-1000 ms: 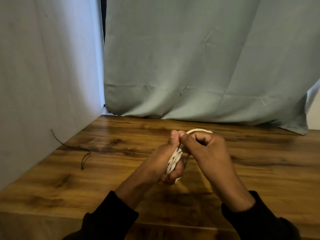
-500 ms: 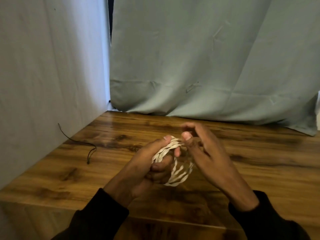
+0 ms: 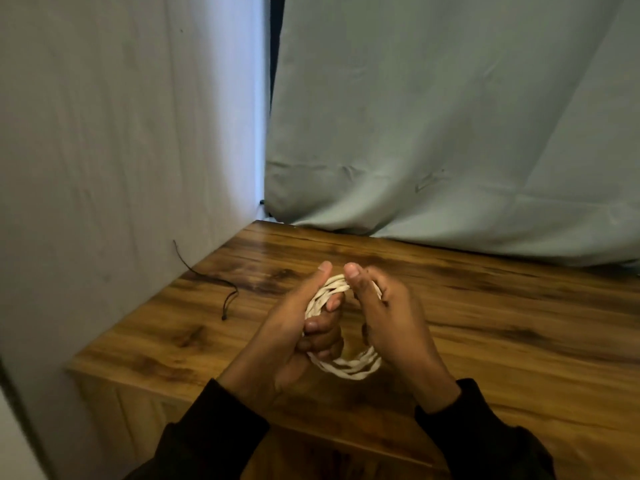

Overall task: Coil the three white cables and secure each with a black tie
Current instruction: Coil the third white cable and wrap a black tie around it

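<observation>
A coiled white cable is held above a wooden table, between both hands, near the table's front left part. The left hand is curled round the coil's left side, thumb up along the top loops, fingers tucked through the ring. The right hand is closed on the right side of the coil, thumb tip set on the upper loops just beside the left thumb; the right fingers are mostly hidden behind the hand. The lower arc of the coil is seen hanging free between the wrists, several strands bunched loosely together. Black sleeves are worn on both forearms. The table is finished in a warm brown grain with dark knots and streaks, and a glossy patch of reflected light is seen toward the far left corner. A thin black tie is laid on the table at the left edge, well apart from the hands, one end running up against a pale cloth that is hung along the left side. The back of the scene is closed off by a grey-green curtain, creased, its hem resting on the table's far edge. A dark narrow gap is left between the two cloths at the corner.
</observation>
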